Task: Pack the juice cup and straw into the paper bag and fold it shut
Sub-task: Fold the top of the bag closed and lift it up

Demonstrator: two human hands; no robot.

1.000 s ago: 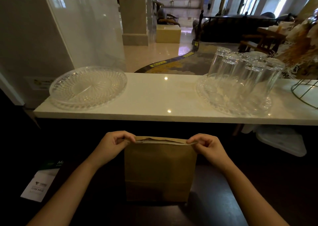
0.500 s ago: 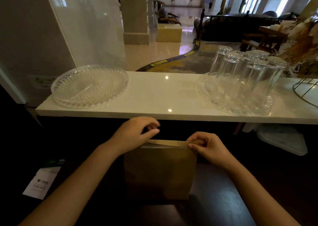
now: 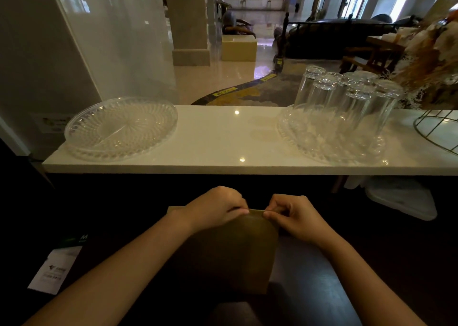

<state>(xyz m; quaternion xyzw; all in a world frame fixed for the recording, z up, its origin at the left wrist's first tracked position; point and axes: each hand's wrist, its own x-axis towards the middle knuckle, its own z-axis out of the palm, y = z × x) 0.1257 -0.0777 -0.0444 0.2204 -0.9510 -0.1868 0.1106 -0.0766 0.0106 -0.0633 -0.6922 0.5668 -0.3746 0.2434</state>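
Paper bag (image 3: 238, 251) stands upright on the dark counter (image 3: 322, 276) at lower centre of the frame, directly in front of the person. Left hand (image 3: 218, 208) and right hand (image 3: 295, 217) meet at the middle of the bag's top edge, each pinching the paper between thumb and fingertips; the two pinches sit close together, nearly touching. Judgement: hands are placed at centre to crease or roll the mouth down, so the closing fold is in progress. Juice cup and straw not visible; presumably already inside the bag, cannot confirm. Bag face bulges slightly, consistent with contents. On the white ledge (image 3: 223, 137) across mid-frame: empty clear platter (image 3: 121, 127) at left, upturned glasses (image 3: 347, 102) on a second platter at right, both well apart from the bag. White card (image 3: 55, 268) at lower left, untouched.
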